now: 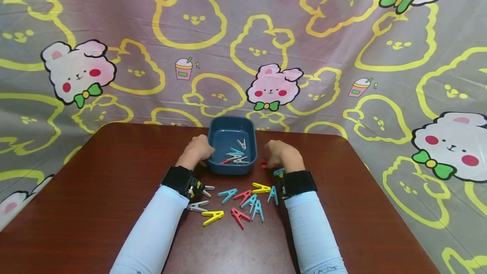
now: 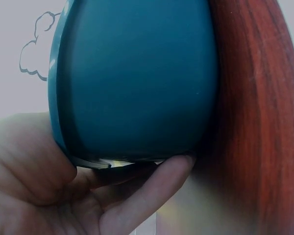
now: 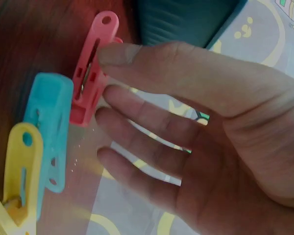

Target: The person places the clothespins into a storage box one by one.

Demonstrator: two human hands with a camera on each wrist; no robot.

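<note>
A dark blue plastic bin stands at the far middle of the table with several clothespins inside. My left hand grips its left side, with the thumb up at the rim and a finger along the outer wall in the left wrist view. Right of the bin, my right hand reaches down to a red clothespin by the tabletop. The thumb lies over one side of this pin and fingertips come up to its edge; the index finger is hidden. Just beside it are a teal clothespin and a yellow clothespin.
Between my forearms several loose clothespins lie on the brown table, among them a yellow one, a red one, a blue one and a grey one. A patterned cloth hangs behind the table's far edge.
</note>
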